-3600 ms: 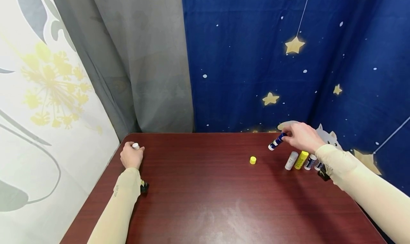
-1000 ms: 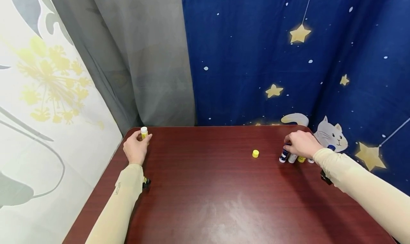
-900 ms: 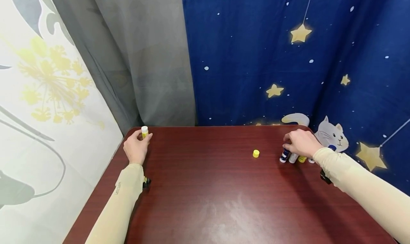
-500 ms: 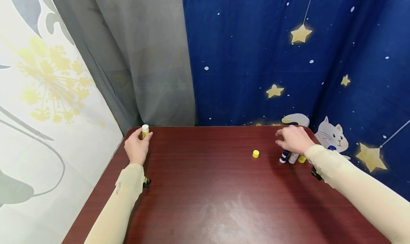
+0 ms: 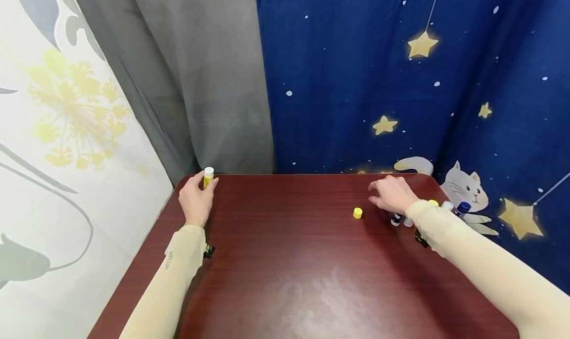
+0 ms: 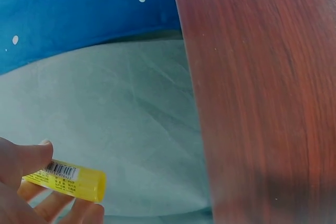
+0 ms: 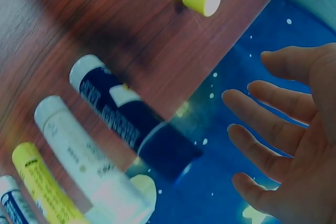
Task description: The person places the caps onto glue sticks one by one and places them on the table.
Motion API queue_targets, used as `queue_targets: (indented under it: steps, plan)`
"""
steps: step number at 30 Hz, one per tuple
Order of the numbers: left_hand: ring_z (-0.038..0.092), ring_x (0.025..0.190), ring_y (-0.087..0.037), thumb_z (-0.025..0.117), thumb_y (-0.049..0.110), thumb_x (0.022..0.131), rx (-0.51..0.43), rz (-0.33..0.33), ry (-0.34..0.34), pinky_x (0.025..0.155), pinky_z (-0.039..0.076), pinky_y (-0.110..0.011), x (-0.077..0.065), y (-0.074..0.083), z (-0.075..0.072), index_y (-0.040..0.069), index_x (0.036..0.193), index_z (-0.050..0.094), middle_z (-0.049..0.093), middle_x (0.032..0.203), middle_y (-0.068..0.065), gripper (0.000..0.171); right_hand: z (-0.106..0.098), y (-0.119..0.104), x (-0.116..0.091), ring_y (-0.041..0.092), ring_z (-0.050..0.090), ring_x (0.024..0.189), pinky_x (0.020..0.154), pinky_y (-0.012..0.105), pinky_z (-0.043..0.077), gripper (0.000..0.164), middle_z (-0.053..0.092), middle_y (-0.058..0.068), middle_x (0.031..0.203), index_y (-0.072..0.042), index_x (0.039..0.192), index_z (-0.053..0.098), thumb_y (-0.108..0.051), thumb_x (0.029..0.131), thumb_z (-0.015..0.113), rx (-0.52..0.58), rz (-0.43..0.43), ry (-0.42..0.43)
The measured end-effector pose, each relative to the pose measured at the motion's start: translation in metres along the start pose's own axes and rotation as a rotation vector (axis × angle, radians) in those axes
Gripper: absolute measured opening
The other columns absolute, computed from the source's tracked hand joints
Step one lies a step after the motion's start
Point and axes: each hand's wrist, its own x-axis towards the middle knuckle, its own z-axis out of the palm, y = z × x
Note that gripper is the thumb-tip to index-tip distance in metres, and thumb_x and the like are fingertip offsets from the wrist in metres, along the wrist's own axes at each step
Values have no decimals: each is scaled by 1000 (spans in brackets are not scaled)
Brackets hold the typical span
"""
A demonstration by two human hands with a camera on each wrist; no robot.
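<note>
At the far left of the table, my left hand grips a yellow glue stick between thumb and fingers, its white end up. A barcode label shows on its yellow tube in the left wrist view. My right hand hovers over the right side, fingers apart and slightly bent, holding nothing. Below its wrist stands a row of glue sticks, partly hidden in the head view: a dark blue one, a white one, a yellow one and more. A yellow cap rests just left of that hand.
The reddish-brown wooden table ends at a back edge before a grey curtain and a blue starry curtain. A white patterned wall borders the left side.
My right hand has stood the dark blue glue stick at the left end of the row, let go and moved left toward the yellow cap. My left hand has raised the yellow glue stick.
</note>
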Motion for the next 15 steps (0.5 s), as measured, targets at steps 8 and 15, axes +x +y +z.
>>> queue_targets:
  steps: [8,15]
  plan:
    - [63,93,-39,80,28,89,-30,1,-6,84,44,-55,-4,9,-3,13,126,72,70,100,-14,41,18,-13,9,35,66,99,79,57,44,35,75,8,104,-8,117,74,-27,87,76,30,-6,-57]
    - [62,91,-35,79,31,89,-62,1,-32,86,44,-53,-8,16,-5,14,125,72,69,99,-12,41,40,-22,16,32,67,98,80,58,43,39,74,8,106,-10,120,72,-30,87,76,37,-19,-120]
